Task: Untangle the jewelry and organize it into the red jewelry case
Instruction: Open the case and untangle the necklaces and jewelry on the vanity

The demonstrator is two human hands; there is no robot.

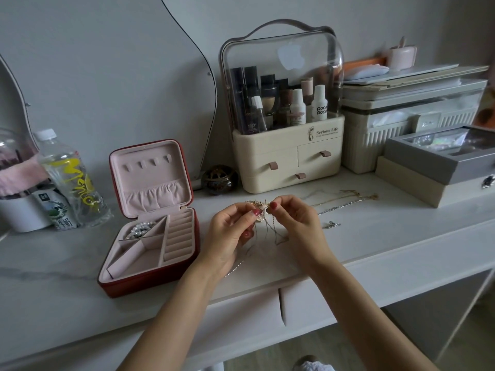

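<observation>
White marble-look tabletop (53,263) against a grey wall; red case (150,283) lies open left of centre, lid upright, pink lining; pearls (140,229) sit in its far-left compartment, other compartments look bare. Both hands are raised just above the table, centre; left hand (227,234) and right hand (297,226) each pinch the tangle (261,207) of thin chains between thumb and fingertips, other fingers curled loosely; loose chain ends hang down between the hands, one strand trailing onto the table near the left wrist. Gold chain (348,198) and silver chain (338,208) lie on the table right of the hands, apart from the tangle; possibly a small silver piece (332,224) nearer, blurry. Cream cosmetics organiser (289,162) stands far centre; bottle (72,180) far left; grey box (439,162) far right.
</observation>
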